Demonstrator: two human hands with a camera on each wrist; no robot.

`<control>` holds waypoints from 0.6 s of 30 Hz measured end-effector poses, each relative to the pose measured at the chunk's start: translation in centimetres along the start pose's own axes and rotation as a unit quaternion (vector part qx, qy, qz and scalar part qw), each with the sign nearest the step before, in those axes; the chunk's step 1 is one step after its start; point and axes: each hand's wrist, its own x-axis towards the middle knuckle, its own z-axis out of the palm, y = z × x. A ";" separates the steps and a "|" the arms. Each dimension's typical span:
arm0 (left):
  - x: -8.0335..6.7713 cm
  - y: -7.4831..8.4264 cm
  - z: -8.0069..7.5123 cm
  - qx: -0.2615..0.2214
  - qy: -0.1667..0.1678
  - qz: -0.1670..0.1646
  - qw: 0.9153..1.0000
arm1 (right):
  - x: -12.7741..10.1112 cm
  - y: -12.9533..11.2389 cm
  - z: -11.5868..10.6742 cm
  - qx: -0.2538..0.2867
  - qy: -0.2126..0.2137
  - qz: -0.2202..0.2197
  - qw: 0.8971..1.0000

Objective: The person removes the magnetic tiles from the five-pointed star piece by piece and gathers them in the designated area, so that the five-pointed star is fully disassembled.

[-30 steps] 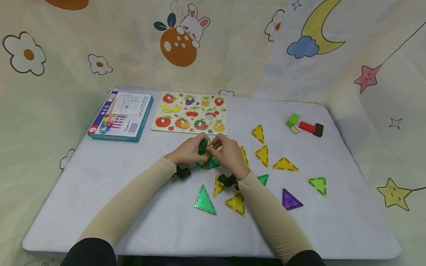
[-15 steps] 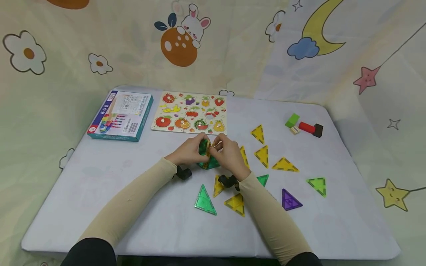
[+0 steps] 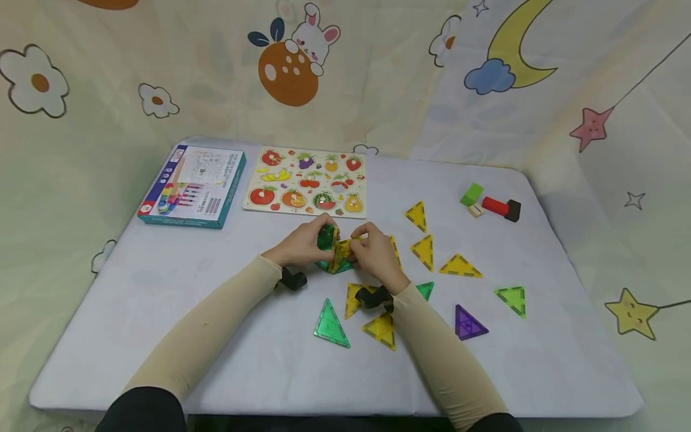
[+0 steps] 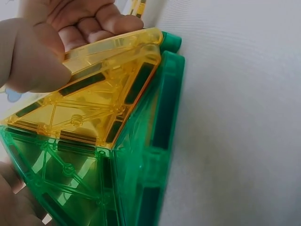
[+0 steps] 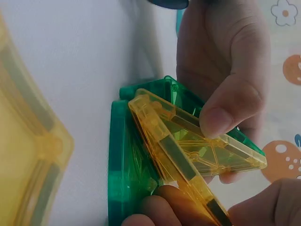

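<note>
My left hand grips a green triangular magnetic tile and a yellow triangular tile set against it, thumb on the yellow one. Both stand upright on a green base piece on the table. My right hand pinches a second yellow triangular tile by its outer end. This tile slants away from the first, their near corners together over the green base. In the left wrist view the right hand's curled fingers show behind the yellow tiles.
Several yellow triangles lie right of my hands. Nearer me are a green triangle and a purple one. A fruit puzzle board and a flat box stand behind; small blocks lie far right.
My right hand has drawn slightly right and down, and its yellow tile now leans open from the left hand's tile, showing its face. The left hand stays at the green tiles.
</note>
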 end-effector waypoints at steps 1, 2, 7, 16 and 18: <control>0.0 0.0 0.0 -0.002 -0.002 -0.001 1.000 | 0.0 0.1 0.0 0.007 -0.002 0.004 1.000; 0.0 0.0 -0.1 -0.004 -0.003 -0.003 1.000 | 0.0 0.1 -0.1 0.012 -0.005 0.007 1.000; -0.1 0.0 -0.2 -0.009 -0.002 0.000 1.000 | 0.2 0.2 -0.3 0.016 -0.027 -0.007 0.999; -0.2 -0.1 -0.3 -0.013 -0.005 -0.003 1.000 | 0.8 0.1 -0.5 -0.011 -0.055 0.008 0.998; -0.2 -0.1 -0.4 -0.012 -0.004 -0.004 1.000 | 0.8 -0.1 -0.6 -0.002 -0.057 0.018 0.998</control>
